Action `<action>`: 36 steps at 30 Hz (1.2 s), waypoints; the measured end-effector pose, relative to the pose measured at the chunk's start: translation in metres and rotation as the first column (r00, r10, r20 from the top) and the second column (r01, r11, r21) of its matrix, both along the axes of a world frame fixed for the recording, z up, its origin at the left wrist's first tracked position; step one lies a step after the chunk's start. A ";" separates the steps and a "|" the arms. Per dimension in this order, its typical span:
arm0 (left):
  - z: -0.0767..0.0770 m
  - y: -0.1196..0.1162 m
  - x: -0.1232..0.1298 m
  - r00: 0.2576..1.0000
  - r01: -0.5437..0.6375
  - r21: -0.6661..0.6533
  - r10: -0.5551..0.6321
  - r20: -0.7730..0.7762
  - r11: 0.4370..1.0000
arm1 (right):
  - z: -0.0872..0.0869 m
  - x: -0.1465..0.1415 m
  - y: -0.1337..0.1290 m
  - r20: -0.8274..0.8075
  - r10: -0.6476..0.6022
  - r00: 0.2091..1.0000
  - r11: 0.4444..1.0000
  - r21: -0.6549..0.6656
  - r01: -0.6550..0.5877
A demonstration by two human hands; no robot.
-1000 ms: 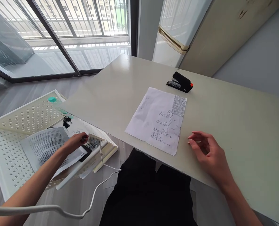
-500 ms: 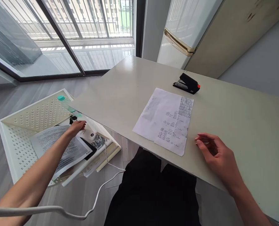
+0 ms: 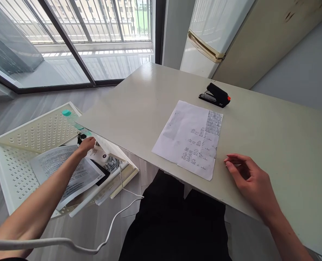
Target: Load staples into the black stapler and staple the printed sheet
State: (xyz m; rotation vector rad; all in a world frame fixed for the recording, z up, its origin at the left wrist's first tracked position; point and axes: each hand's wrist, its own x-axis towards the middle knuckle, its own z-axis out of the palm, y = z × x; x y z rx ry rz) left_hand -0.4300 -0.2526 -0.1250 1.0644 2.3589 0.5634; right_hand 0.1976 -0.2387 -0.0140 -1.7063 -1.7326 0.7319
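My left hand (image 3: 87, 145) reaches down into the cream plastic basket (image 3: 3, 170), its fingers curled together above a white box (image 3: 97, 155) with a small round dark mark. What those fingers hold, if anything, is hidden. Beside it lie a dark key bunch (image 3: 81, 136) and a printed sheet (image 3: 65, 168). On the table, my right hand (image 3: 249, 175) rests on its side with fingers loosely bent and apart, holding nothing. Just left of it lies a white paper (image 3: 181, 137) with small print and a grey patterned corner. Behind the paper stands a black stapler (image 3: 215, 95).
The pale table (image 3: 275, 134) has a slanted front edge overhanging the basket's right side. Small silvery pieces (image 3: 112, 165) and a bottle with a green cap (image 3: 66, 113) are in the basket. A white cable (image 3: 113, 221) crosses in front. A fridge (image 3: 204, 47) stands behind the table.
The view has shifted slightly. My left hand has turned and its fingertips have gone lower behind the hand. My right hand, the paper and the stapler stay put.
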 end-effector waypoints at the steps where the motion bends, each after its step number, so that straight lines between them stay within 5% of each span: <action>1: 0.002 -0.008 0.001 0.999 -0.019 -0.018 0.018 -0.044 1.000 | 0.000 0.000 0.000 0.000 0.002 1.000 1.000 -0.001 -0.002; 5: 0.003 -0.054 0.027 0.986 0.061 -0.072 -0.072 -0.152 0.996 | 0.000 0.003 -0.001 0.008 0.018 1.000 1.000 0.002 -0.018; 8: -0.009 -0.088 0.058 0.953 0.241 -0.127 -0.259 -0.158 0.962 | 0.000 0.004 -0.002 0.017 0.043 0.999 0.999 0.012 -0.043; 12: -0.025 -0.111 0.083 0.903 0.325 -0.188 -0.364 -0.229 0.927 | -0.001 0.006 -0.002 0.018 0.063 0.998 0.998 0.023 -0.064; 22: -0.041 -0.101 0.082 0.801 0.428 -0.331 -0.523 -0.292 0.841 | 0.000 0.008 0.001 -0.011 0.086 0.996 0.996 0.011 -0.086; 36: -0.056 -0.084 0.068 0.758 0.483 -0.417 -0.606 -0.241 0.770 | -0.001 0.010 0.002 0.008 0.102 0.995 0.994 0.023 -0.102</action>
